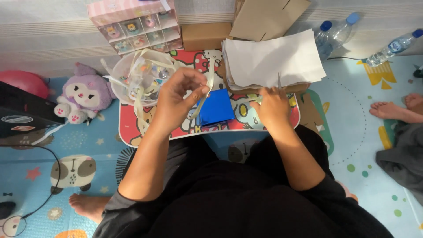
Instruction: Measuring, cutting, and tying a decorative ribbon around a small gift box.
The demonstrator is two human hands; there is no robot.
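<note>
While right hand (274, 105) hides scissors (279, 81), blades unclear

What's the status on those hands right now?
Left hand pinching pale ribbon. Right hand at paper stack. Blue card between them.

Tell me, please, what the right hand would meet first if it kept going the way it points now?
Probably the stack of white paper sheets. The right hand points away from the person across the small table, and the stack's near edge lies just ahead of its fingers. Depth is hard to judge from above.
</note>
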